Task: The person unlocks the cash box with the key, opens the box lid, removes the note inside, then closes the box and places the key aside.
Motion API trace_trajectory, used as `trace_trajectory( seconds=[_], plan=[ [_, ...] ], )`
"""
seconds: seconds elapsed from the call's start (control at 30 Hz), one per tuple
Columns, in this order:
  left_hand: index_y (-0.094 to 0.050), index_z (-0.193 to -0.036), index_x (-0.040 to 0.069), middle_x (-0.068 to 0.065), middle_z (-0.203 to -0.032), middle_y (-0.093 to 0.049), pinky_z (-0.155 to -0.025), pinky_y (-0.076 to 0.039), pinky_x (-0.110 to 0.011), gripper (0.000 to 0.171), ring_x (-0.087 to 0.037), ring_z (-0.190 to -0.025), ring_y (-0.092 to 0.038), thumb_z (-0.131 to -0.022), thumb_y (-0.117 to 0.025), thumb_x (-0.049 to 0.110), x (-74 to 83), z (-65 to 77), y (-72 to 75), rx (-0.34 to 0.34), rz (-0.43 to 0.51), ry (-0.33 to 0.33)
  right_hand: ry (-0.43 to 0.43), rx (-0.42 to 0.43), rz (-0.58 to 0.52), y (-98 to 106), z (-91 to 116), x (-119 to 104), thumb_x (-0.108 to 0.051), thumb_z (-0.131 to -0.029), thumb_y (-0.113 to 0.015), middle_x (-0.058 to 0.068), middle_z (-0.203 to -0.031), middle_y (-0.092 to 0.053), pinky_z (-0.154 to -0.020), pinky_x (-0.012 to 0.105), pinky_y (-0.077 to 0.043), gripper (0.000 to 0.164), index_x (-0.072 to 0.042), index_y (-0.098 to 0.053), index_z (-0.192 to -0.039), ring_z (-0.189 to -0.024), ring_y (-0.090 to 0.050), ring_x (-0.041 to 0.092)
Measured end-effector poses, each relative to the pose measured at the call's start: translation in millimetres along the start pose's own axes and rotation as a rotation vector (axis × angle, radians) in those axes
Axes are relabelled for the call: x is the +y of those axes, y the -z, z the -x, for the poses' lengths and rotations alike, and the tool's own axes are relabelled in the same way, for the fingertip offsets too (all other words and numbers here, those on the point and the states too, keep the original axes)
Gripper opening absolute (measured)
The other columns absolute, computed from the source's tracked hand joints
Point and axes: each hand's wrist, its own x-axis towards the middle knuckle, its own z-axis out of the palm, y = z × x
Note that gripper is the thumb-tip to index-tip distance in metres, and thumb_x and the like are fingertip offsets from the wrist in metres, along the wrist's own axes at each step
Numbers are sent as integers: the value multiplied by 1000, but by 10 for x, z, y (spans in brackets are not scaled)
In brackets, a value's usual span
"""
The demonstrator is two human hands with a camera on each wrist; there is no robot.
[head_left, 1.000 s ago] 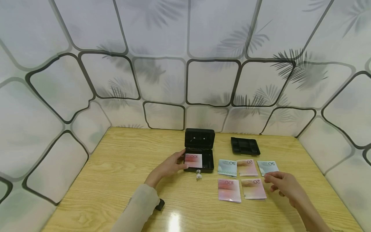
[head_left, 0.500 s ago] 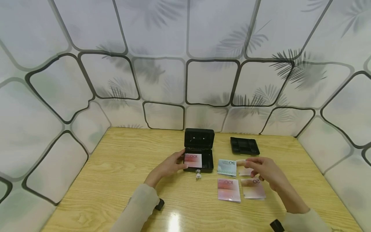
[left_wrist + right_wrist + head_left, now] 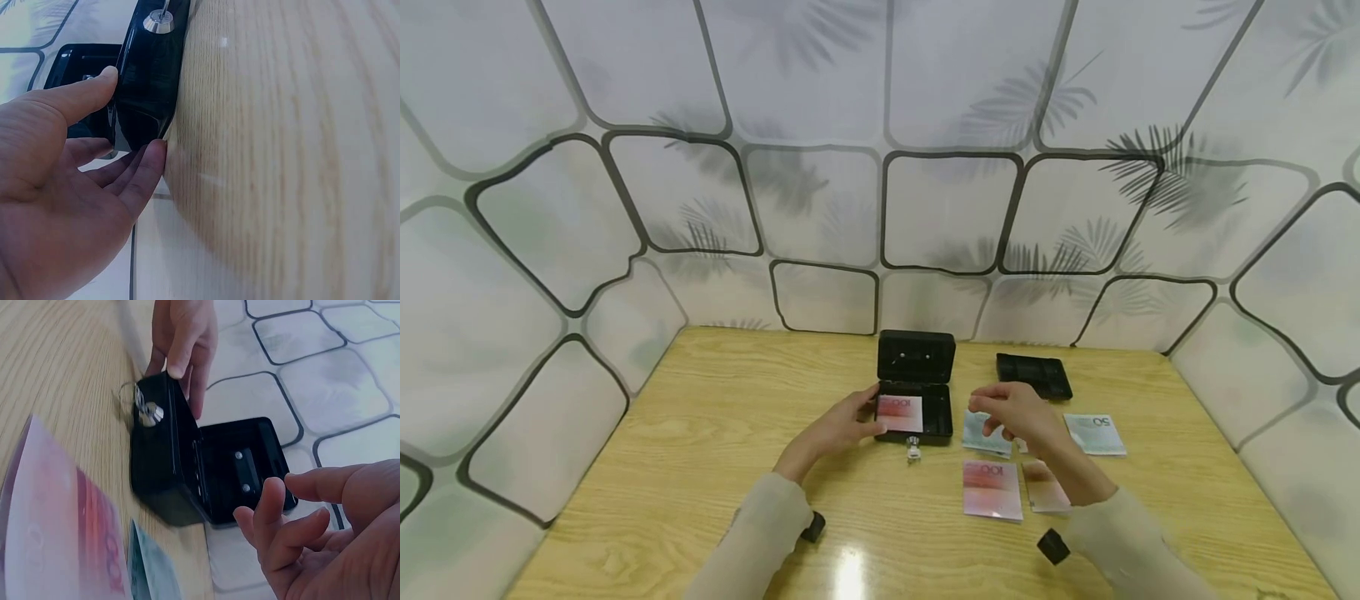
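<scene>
My left hand [image 3: 844, 427] holds the left front corner of an open black cash box [image 3: 937, 417], thumb on its rim and fingers against its side in the left wrist view. A red 100 banknote [image 3: 901, 413] lies in the box. Keys [image 3: 913, 452] hang from its front lock [image 3: 150, 414]. My right hand [image 3: 1017, 414] hovers over a green 50 banknote [image 3: 987, 437], fingers loosely bent and nothing between them in the right wrist view. Below lie a 100 note [image 3: 992, 490] and a 20 note [image 3: 1045, 487], partly hidden by the right arm.
A black coin tray [image 3: 1045, 379] sits at the back right of the wooden table [image 3: 760, 375]. Another 50 note [image 3: 1095, 434] lies right of the right hand. A patterned wall [image 3: 820, 208] closes off the back and sides.
My right hand has moved left from the far-right 50 note, past the 20 notes, to the 50 note beside the cash box. The left hand has stayed on the box.
</scene>
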Motion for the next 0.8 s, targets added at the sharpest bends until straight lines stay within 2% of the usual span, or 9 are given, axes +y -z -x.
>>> trace_trajectory(
  seconds=[0.2,0.4,0.6,0.8],
  plan=[
    [-23,-162,-4,-27,-157,-39,-118,-33,-51,73,-39,-143,-42,-103,-65,11,-18,-6,8,-2,3,5,-19,-53,-33,-213,-158,-87,-20,-104,-63,19,-129,-66,-55,27,-41,42,5,-62,-137,-68,-66,15],
    [-26,-160,-5,-28,-154,-43,-117,-34,-52,73,-40,-140,-45,-102,-67,11,-17,-6,4,4,-14,-9,-38,-92,-77,-381,-265,-68,-19,-104,-64,22,-133,-65,-53,26,-43,45,6,-58,-141,-64,-66,14],
    [-26,-160,-6,-28,-152,-46,-116,-35,-53,73,-39,-138,-47,-102,-66,10,-13,-5,1,11,2,-13,-25,-119,-82,-479,-317,-54,-13,-105,-61,27,-135,-63,-52,26,-44,45,10,-54,-143,-61,-65,11],
    [-26,-160,-5,-28,-156,-42,-118,-33,-52,72,-39,-141,-44,-103,-66,10,11,5,6,9,4,-2,-26,-138,-61,-551,-325,-56,-9,-105,-58,26,-131,-65,-48,22,-41,44,13,-52,-143,-59,-64,11]
  ],
)
